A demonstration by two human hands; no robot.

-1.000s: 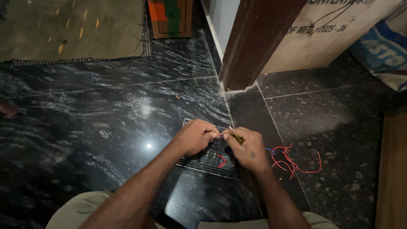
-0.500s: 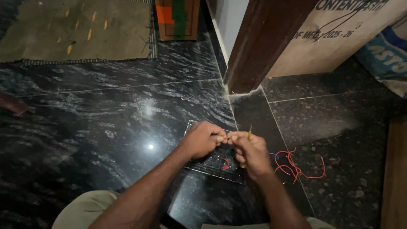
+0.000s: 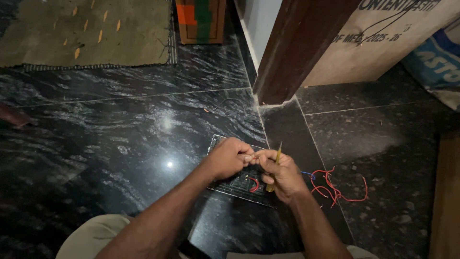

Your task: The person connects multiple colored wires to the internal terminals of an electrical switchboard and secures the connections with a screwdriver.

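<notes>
— Between my two hands, what sits there?

— A short red wire (image 3: 254, 156), pinched at its end by my left hand (image 3: 230, 158) fingertips and met by my right hand (image 3: 282, 173), both pressed together on it. Wire runs roughly left to right, hand to hand. Left hand nearer its free end.

— And the tool?

— Yellow-handled screwdriver (image 3: 274, 165), tucked in my right fist, long axis near upright, tip pointing away from me.

— Below?

— Dark switch plate (image 3: 237, 184) flat on the black stone floor (image 3: 120, 144), directly under both hands. Loose red wires (image 3: 338, 189) lie just right of it. Farther out: brown door frame (image 3: 299, 52), cardboard box (image 3: 383, 38), mat (image 3: 81, 29).
</notes>
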